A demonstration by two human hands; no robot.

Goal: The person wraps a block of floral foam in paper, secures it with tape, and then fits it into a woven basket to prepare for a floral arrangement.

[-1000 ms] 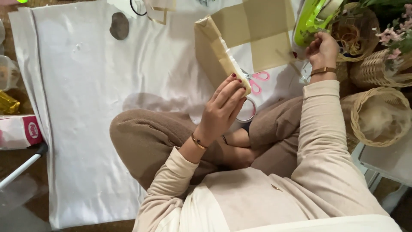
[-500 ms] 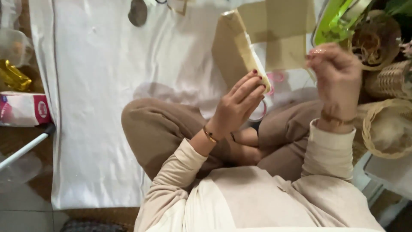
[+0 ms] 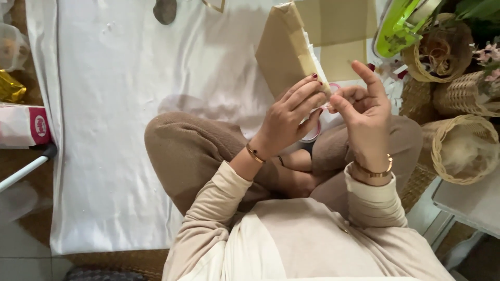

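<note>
Left hand (image 3: 291, 117) grips the box (image 3: 284, 49), tilted above the lap, at its near edge. Right hand (image 3: 364, 112) pinches something small beside that edge, index raised; what, cannot tell. Advice: keep box steady, press flat along the edge.

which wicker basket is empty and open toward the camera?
The round basket at the right edge, beside the right knee. Its pale inside shows bare. The two baskets above it hold coiled cord or sit under flowers.

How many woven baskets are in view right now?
3, all at the right edge: one round basket beside the green thing, one ribbed basket below it, one open basket lowest. Others may be hidden.
</note>
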